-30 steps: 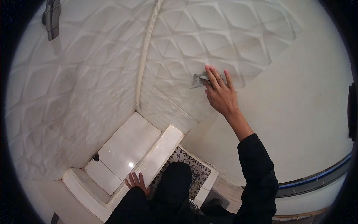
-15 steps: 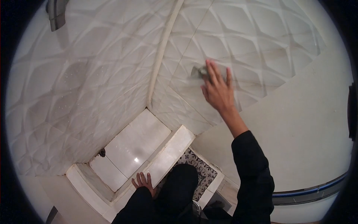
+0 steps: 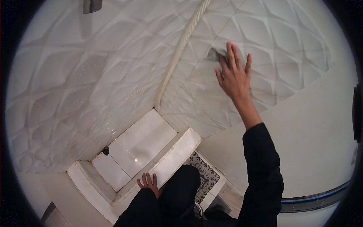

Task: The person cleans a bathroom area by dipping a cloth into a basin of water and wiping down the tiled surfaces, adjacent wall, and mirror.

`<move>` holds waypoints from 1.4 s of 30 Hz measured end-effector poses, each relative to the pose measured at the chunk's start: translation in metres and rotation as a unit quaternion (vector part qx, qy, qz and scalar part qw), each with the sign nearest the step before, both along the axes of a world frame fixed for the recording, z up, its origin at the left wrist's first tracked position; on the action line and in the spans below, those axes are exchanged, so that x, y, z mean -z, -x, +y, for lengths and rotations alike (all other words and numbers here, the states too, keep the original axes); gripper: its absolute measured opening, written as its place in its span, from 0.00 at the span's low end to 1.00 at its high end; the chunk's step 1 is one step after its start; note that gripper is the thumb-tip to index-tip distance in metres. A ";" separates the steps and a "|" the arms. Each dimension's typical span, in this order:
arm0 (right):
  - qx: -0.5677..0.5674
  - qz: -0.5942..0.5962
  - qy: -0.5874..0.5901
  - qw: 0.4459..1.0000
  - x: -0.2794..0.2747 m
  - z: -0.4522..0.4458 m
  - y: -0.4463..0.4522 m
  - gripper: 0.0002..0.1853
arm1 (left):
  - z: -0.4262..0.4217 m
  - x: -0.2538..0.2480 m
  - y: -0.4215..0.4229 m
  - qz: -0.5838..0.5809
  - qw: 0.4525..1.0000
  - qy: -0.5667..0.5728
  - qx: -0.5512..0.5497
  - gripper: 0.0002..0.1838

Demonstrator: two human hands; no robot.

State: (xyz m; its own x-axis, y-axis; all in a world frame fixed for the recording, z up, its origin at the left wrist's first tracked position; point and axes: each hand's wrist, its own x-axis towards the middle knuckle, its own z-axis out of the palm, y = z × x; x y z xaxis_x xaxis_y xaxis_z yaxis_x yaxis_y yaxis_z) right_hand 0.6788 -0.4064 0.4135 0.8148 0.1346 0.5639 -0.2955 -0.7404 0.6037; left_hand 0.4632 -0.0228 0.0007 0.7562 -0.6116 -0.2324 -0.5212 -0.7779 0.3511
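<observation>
My right hand (image 3: 237, 77) lies against the textured white wall tiles (image 3: 264, 41) on the right, its fingers spread. Under its fingers it holds a grey-green scrubbing pad (image 3: 214, 55) to the tiles. The pad is blurred and mostly covered by the hand, so only its left end shows. Low in the view, my left hand (image 3: 150, 184) rests on the white tiled ledge (image 3: 177, 154) of the shower, fingers apart and nothing in them.
Beyond the ledge is the white shower floor (image 3: 138, 132), with a dark drain hole (image 3: 106, 150) at its left edge. A pale strip (image 3: 181, 45) runs up the wall corner. A metal fitting (image 3: 92, 5) juts out at the upper left. Patterned floor tiles (image 3: 207, 174) show beside my knee.
My right hand has slid a little up and to the right along the wall with the pad. The view has shifted slightly; my left hand stays on the ledge.
</observation>
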 end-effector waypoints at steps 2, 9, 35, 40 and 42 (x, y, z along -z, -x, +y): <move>-0.006 -0.031 0.025 0.999 -0.015 0.005 -0.022 0.22 | 0.003 0.008 0.001 -0.043 0.999 0.000 0.007 0.50; -0.035 -0.007 -0.028 0.999 0.015 0.003 -0.075 0.24 | 0.003 -0.003 -0.002 -0.046 0.998 0.030 0.009 0.48; -0.001 0.102 -0.048 0.994 0.135 0.014 -0.061 0.27 | 0.003 -0.024 -0.008 0.036 0.999 -0.002 0.019 0.47; -0.035 0.103 -0.036 0.993 0.153 0.006 -0.055 0.22 | 0.003 -0.018 -0.006 0.022 1.000 -0.003 0.021 0.47; -0.028 0.126 -0.031 0.991 0.162 0.000 -0.036 0.15 | 0.005 -0.016 -0.007 0.011 1.000 0.000 0.026 0.47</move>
State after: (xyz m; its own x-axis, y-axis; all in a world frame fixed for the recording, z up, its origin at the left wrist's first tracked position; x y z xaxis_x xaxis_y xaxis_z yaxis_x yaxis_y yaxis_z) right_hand 0.7151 -0.4059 0.2517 0.9232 0.1549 0.3518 -0.0982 -0.7898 0.6055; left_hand 0.4697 -0.0177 0.0169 0.7183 -0.6497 -0.2488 -0.5528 -0.7501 0.3631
